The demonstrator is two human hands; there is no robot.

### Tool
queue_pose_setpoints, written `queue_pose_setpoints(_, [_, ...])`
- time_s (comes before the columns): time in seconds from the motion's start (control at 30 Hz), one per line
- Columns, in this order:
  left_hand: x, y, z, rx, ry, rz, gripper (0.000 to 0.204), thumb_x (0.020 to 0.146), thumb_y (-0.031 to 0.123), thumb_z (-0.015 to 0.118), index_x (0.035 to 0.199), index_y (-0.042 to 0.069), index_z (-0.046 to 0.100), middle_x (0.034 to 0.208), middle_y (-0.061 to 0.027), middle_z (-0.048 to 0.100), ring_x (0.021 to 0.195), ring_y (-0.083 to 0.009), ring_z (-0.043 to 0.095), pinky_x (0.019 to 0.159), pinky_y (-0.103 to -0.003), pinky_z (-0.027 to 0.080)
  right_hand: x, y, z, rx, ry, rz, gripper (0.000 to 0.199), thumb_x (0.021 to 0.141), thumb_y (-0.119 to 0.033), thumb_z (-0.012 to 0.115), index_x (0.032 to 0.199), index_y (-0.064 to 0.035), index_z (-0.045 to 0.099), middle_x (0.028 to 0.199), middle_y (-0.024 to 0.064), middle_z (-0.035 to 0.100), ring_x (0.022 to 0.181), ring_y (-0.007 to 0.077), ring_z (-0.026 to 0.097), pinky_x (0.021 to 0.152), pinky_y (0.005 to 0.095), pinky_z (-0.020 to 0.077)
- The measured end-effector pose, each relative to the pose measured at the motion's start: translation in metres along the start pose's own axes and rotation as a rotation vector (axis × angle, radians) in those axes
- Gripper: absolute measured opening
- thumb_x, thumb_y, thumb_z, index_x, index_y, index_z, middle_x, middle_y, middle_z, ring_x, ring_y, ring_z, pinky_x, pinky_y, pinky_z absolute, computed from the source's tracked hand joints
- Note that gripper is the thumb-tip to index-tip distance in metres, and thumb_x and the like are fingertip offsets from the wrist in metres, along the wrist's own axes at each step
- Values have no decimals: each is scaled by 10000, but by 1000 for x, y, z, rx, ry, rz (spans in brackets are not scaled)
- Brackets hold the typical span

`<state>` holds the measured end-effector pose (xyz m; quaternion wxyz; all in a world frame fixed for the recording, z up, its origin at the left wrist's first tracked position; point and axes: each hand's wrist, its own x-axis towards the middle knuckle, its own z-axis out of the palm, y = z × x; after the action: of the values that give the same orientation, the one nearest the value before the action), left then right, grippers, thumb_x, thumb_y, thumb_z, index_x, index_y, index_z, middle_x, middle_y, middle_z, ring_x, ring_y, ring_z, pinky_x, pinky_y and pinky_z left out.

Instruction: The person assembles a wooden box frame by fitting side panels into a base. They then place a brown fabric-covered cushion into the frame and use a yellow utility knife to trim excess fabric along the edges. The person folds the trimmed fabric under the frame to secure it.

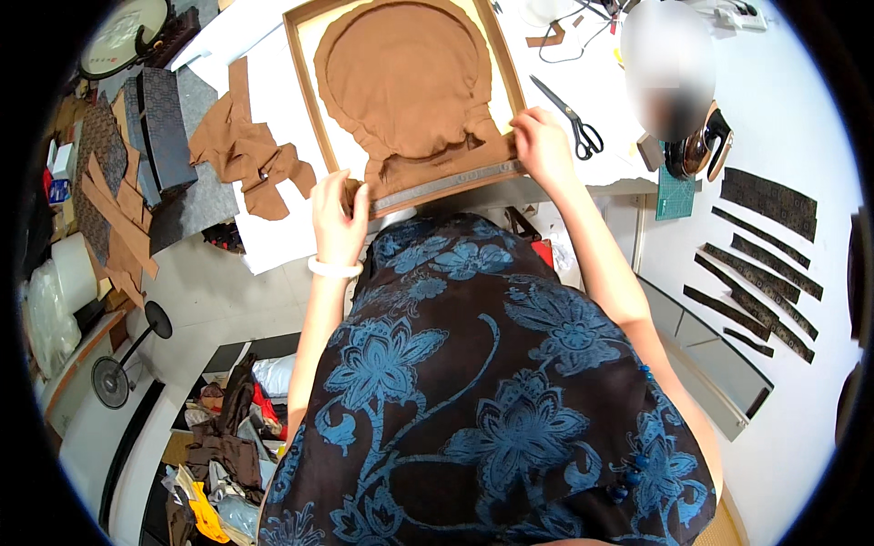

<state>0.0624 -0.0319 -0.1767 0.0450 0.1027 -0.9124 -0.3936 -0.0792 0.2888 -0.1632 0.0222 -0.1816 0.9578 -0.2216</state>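
Observation:
A shallow brown box (306, 82) with a pale inside lies on the white worktable at the near edge. In it is a brown cloth piece (405, 77), round at the far end with a gathered rim and narrowing toward me. Along the box's near side runs a grey strip (446, 185) over brown material. My left hand (339, 218) is closed around the near left corner, its fingertips partly hidden. My right hand (544, 150) pinches the near right corner. Right of the box lie black-handled scissors (569, 118).
Crumpled brown cloth offcuts (246, 150) lie left of the box. Farther left are patterned boxes (159, 127) and brown strips (114, 223). A green cutting mat (674, 198) is at the table's right end, below a shoe (715, 146). Dark patterned strips (769, 205) are at right.

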Motion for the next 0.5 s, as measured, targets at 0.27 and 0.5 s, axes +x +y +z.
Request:
queue_pose_setpoints(0.27, [30, 16, 0, -287, -374, -277, 324, 1030, 291, 579, 1050, -16, 681, 688, -115, 639, 631, -228, 645, 641, -365, 522, 34, -12, 9, 20, -468, -213, 389, 1005, -416, 558, 958, -63, 714, 692, 175, 666, 727, 377, 681, 742, 460, 539])
queue_pose_setpoints(0.5, [-18, -67, 36, -69, 220, -775, 769, 873, 515, 741, 1365, -18, 487, 1160, -178, 632, 1041, -241, 622, 800, -350, 527, 47, 39, 7, -21, 54, 337, 427, 938, -388, 613, 1074, 10, 685, 857, 235, 706, 835, 401, 685, 789, 464, 537])
